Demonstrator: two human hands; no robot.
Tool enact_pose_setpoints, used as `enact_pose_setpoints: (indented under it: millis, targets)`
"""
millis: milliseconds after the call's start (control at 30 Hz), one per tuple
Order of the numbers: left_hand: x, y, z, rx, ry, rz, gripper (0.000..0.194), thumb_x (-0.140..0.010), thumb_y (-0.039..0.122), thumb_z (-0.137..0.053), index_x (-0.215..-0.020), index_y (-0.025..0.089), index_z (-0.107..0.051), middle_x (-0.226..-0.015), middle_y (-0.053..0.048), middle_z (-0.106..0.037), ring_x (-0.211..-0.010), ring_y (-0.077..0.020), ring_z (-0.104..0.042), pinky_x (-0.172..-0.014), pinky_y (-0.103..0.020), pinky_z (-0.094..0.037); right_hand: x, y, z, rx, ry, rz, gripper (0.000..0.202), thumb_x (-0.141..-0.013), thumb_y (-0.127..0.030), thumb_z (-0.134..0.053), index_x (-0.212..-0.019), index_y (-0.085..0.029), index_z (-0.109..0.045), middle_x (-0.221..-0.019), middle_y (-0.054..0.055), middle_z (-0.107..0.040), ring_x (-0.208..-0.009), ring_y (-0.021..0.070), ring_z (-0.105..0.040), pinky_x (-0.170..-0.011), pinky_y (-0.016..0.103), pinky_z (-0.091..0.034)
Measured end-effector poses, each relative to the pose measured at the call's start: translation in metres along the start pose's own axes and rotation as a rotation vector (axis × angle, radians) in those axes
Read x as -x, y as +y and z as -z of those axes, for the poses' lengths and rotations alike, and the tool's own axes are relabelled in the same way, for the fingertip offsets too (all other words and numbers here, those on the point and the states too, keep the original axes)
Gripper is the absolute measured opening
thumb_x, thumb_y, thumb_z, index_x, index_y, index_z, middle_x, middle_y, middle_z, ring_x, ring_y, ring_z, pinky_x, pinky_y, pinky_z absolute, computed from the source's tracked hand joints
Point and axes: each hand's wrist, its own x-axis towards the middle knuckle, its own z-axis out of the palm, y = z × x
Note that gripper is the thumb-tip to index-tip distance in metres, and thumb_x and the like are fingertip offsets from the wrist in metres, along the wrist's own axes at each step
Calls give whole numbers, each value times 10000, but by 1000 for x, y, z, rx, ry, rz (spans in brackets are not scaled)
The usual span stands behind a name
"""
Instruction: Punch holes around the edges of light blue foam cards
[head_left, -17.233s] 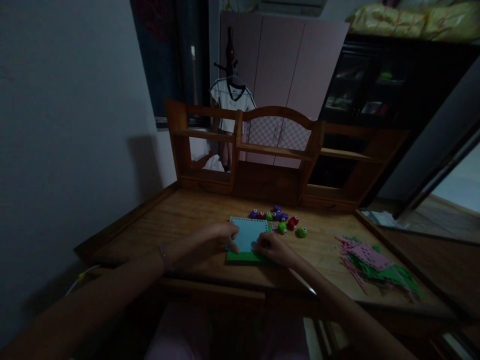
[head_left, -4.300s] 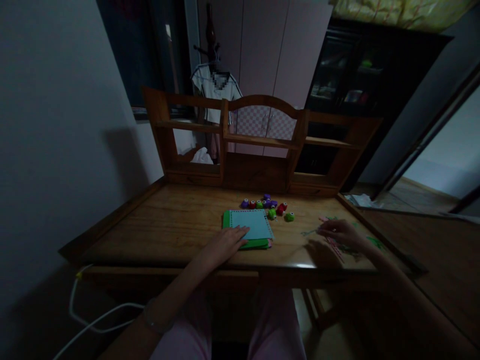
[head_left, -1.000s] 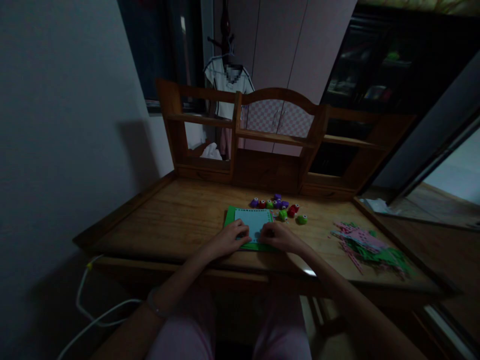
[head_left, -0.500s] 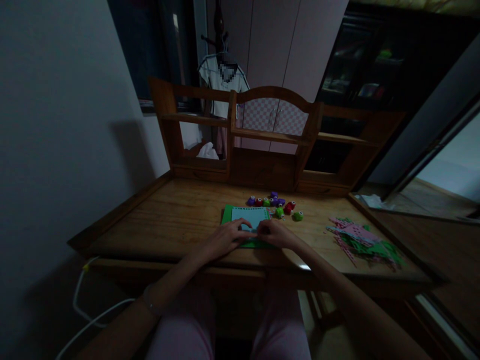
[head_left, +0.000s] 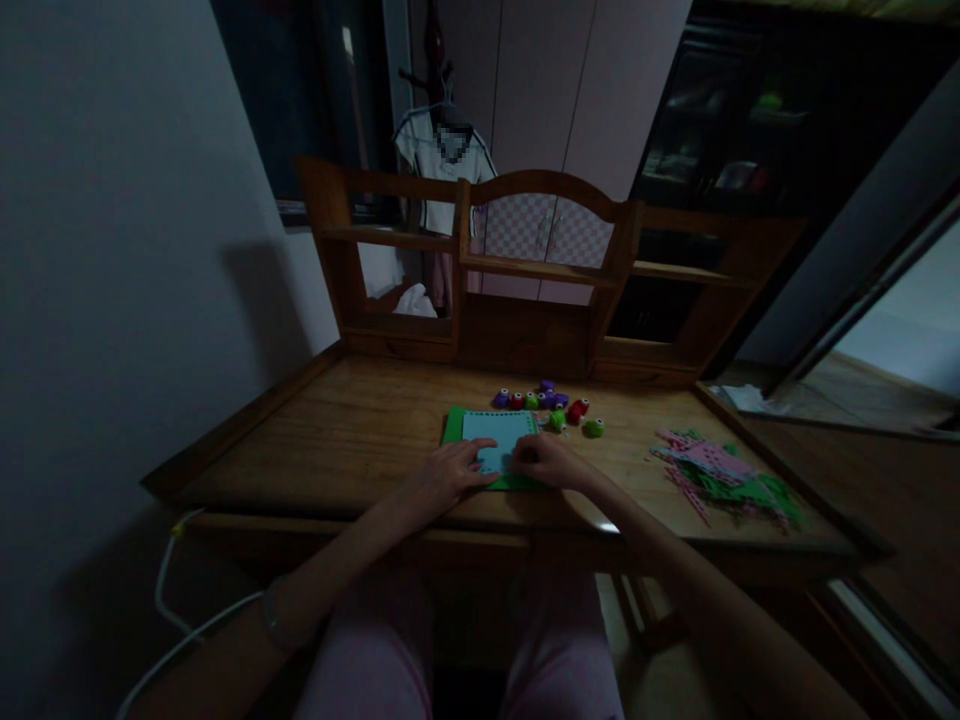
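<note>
A light blue sheet (head_left: 499, 428) with a row of small holes along its far edge lies on a larger green sheet (head_left: 453, 424) at the desk's front. My left hand (head_left: 452, 470) rests on the blue sheet's left side, fingers stretched and thumb apart. On the right side of the sheet, my right hand (head_left: 546, 462) has its fingers curled together and its fingertips down at the paper. Whatever those fingers hold, if anything, is hidden. Just beyond the sheets are several small craft pieces with eye-like round tops, among them a green one (head_left: 557, 420) and a red one (head_left: 577, 411).
A heap of pink and green punched paper strips (head_left: 720, 475) lies on the right of the wooden desk (head_left: 337, 440). A wooden shelf unit (head_left: 536, 265) stands along the back edge. A white cable (head_left: 161, 590) hangs by the left front corner.
My left hand's fingers have spread flatter and drawn apart from the right hand's fingertips. My right hand stays curled at the sheet. The view has shifted slightly.
</note>
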Motion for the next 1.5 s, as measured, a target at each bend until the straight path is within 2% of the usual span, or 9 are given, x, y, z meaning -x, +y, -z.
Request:
enact_pose_setpoints:
  millis: [367, 467, 533, 667, 833, 967, 1233, 1400, 1500]
  targets:
    - [38, -16, 24, -6, -47, 50, 397, -844, 110, -496, -1160, 335, -579, -1422, -46, -320, -1176, -228, -441, -944, -418, -396, 1, -1, 2, 55, -22, -6, 172, -772, -330, -614, -787, -162, -651, -717, 30, -638, -635, 141, -556, -583, 244, -405]
    - [42, -17, 25, 34, -38, 60, 432, -835, 77, -478, -1165, 336, -578, -1403, -43, -350, -1167, -214, -452, -955, -410, -399, 10, -13, 1, 163, 123, 83, 248, -793, -309, -612, -1002, -178, -623, -935, 77, -646, -831, 190, -587, -734, 312, -456]
    - [43, -17, 24, 71, -35, 71, 439, -834, 68, -462, -1161, 335, -583, -1391, -34, -367, -1183, -208, -440, -973, -407, -391, 20, -26, -2, 276, 219, 228, 352, -840, -263, -557, -1190, -226, -540, -1205, 102, -553, -1096, 230, -505, -927, 400, -397]
    - [44, -17, 23, 122, -54, 90, 440, -839, 70, -433, -1167, 324, -579, -1379, -22, -382, -1213, -200, -411, -1004, -406, -359, 37, -50, -13, 421, 135, 422, 394, -871, -273, -517, -1263, -290, -493, -1413, 37, -388, -1304, 252, -314, -1078, 483, -245]
    - [44, -20, 21, 165, -49, 96, 437, -832, 71, -438, -1156, 324, -588, -1342, -31, -424, -1187, -204, -436, -997, -395, -355, 40, -49, -16, 412, 134, 402, 378, -911, -246, -432, -1285, -261, -483, -1422, 20, -388, -1329, 231, -296, -1111, 479, -232]
    - [44, -21, 20, 147, -44, 101, 434, -833, 74, -440, -1156, 323, -589, -1310, -37, -444, -1172, -208, -443, -981, -385, -370, 47, -34, -5, 369, 148, 352, 429, -916, -222, -407, -1344, -259, -409, -1394, 28, -429, -1294, 223, -367, -1088, 473, -305]
    - [41, -16, 24, 76, -55, 71, 461, -811, 33, -418, -1157, 285, -590, -1269, -61, -457, -1134, -209, -469, -955, -380, -407, 73, -7, 14, 320, 174, 262, 406, -920, -235, -391, -1322, -259, -443, -1344, 42, -488, -1251, 220, -427, -1049, 481, -368]
    - [29, 7, 27, 30, 12, 145, 336, -842, 63, -400, -1063, 200, -613, -1322, -74, -440, -1195, -217, -423, -1024, -410, -348, 77, -1, 10, 253, 198, 242, 384, -929, -249, -378, -1301, -247, -473, -1317, 44, -517, -1233, 205, -445, -1040, 440, -385]
    - [14, 30, 24, 45, 51, 135, 391, -866, 133, -409, -1240, 207, -498, -1390, -72, -385, -1256, -216, -366, -1075, -433, -277, 79, 1, 7, 226, 197, 239, 364, -931, -257, -379, -1271, -248, -508, -1294, 50, -538, -1216, 207, -464, -1024, 438, -400]
